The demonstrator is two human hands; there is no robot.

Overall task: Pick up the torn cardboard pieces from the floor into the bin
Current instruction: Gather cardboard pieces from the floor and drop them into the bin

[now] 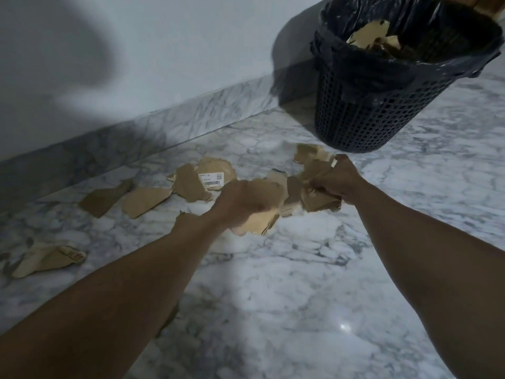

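Note:
Several torn brown cardboard pieces lie on the marble floor (300, 269) along the wall. My left hand (240, 206) grips a large torn piece (269, 198) in the middle of the view. My right hand (340, 181) holds a crumpled bunch of pieces (318, 201) just in front of the bin. A piece with a white barcode label (211, 179) lies behind my left hand. Two flat pieces (144, 199) lie further left, and another piece (46, 259) lies at the far left. The black mesh bin (363, 110), lined with a black bag, stands at the upper right with cardboard inside (371, 36).
A pale wall (164, 50) with a marble skirting (191, 119) runs diagonally behind the pieces. A small scrap (168, 318) shows under my left forearm. A wooden edge (486, 6) shows behind the bin at the top right corner.

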